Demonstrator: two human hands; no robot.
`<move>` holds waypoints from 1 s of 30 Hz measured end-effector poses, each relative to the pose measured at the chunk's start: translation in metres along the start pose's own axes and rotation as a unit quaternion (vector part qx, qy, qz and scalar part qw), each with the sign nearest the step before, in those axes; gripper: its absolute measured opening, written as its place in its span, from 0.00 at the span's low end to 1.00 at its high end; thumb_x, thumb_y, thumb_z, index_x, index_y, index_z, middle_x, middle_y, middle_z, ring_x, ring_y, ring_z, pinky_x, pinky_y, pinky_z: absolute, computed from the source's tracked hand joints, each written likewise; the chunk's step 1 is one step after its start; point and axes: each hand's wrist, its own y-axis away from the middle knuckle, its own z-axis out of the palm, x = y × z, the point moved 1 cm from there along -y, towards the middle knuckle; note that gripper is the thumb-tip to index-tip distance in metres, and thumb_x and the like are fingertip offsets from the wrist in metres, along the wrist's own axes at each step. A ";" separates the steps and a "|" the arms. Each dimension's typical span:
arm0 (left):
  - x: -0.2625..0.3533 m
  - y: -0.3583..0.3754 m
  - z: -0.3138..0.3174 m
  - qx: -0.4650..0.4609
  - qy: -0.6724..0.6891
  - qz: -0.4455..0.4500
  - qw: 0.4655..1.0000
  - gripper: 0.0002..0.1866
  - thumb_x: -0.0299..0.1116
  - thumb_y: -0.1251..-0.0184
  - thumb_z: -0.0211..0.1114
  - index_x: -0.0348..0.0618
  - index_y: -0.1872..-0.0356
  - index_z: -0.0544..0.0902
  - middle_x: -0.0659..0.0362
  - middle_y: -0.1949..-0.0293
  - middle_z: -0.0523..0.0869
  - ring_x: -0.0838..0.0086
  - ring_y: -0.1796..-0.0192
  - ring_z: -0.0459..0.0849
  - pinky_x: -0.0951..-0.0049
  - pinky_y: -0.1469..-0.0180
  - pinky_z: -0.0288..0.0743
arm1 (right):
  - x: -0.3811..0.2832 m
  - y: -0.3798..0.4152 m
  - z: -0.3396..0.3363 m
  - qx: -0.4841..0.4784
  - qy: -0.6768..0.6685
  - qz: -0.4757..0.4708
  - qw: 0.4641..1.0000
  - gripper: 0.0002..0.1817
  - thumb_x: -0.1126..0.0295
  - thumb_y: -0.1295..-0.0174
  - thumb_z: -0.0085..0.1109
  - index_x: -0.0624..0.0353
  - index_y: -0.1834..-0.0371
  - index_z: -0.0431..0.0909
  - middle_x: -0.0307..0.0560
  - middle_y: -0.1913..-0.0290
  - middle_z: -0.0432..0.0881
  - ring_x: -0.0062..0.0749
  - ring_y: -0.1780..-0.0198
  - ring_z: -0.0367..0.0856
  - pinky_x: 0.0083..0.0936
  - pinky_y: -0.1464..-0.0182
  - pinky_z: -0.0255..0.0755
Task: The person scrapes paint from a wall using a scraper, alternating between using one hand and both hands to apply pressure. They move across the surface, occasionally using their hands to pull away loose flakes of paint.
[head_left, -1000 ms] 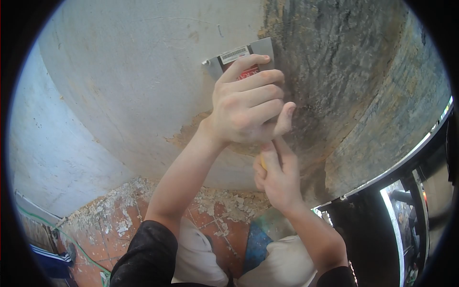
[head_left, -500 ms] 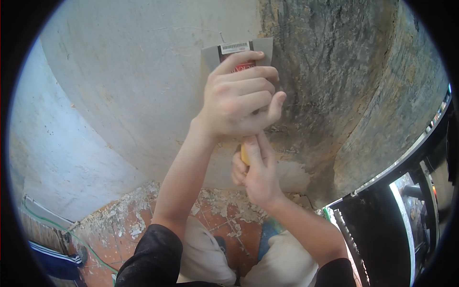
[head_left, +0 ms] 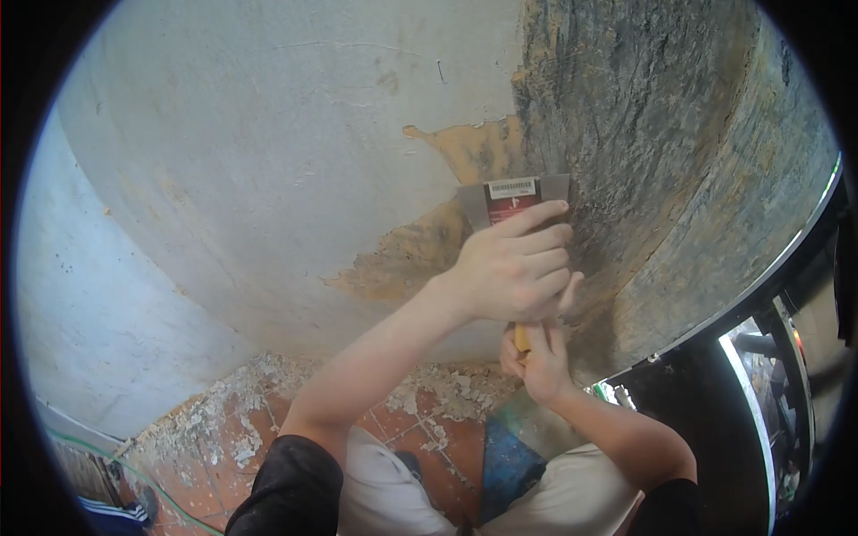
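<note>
Mid-scrape: left hand (head_left: 514, 272) presses scraper (head_left: 514, 198) blade flat on wall (head_left: 268, 161), right hand (head_left: 534, 357) clenched round handle; next stroke, I'd judge, needs firm push under paint edge

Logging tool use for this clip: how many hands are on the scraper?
2. The left hand presses flat over the scraper blade against the wall; the right hand grips the yellow handle just below it.

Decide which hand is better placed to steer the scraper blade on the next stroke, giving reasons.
Probably the left hand: its fingers press flat on the scraper blade against the wall. The right hand only grips the handle below.
</note>
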 end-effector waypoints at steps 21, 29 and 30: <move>-0.002 -0.024 0.011 -0.039 0.056 -0.057 0.996 0.08 0.31 0.48 0.68 0.41 0.82 0.80 0.61 0.79 0.77 0.68 0.65 0.79 0.64 0.39 0.74 | -0.043 -0.007 -0.059 -0.086 -0.106 0.022 0.990 0.09 0.71 0.32 0.43 0.64 0.57 0.70 0.51 0.74 0.73 0.26 0.86 0.67 0.20 0.86 0.60; -0.010 -0.024 0.016 -0.011 0.015 -0.040 0.999 0.09 0.31 0.50 0.68 0.43 0.83 0.77 0.63 0.79 0.77 0.70 0.63 0.78 0.69 0.48 0.74 | -0.063 -0.005 -0.066 -0.046 -0.215 0.080 0.972 0.12 0.71 0.31 0.43 0.66 0.50 0.70 0.56 0.71 0.75 0.23 0.89 0.64 0.18 0.90 0.54; -0.011 -0.023 0.018 0.048 -0.013 -0.027 0.998 0.10 0.31 0.50 0.68 0.44 0.84 0.76 0.63 0.78 0.77 0.70 0.64 0.78 0.69 0.48 0.74 | -0.062 -0.009 -0.064 -0.061 -0.191 0.071 0.977 0.11 0.69 0.28 0.43 0.64 0.51 0.70 0.57 0.69 0.76 0.21 0.89 0.61 0.17 0.90 0.53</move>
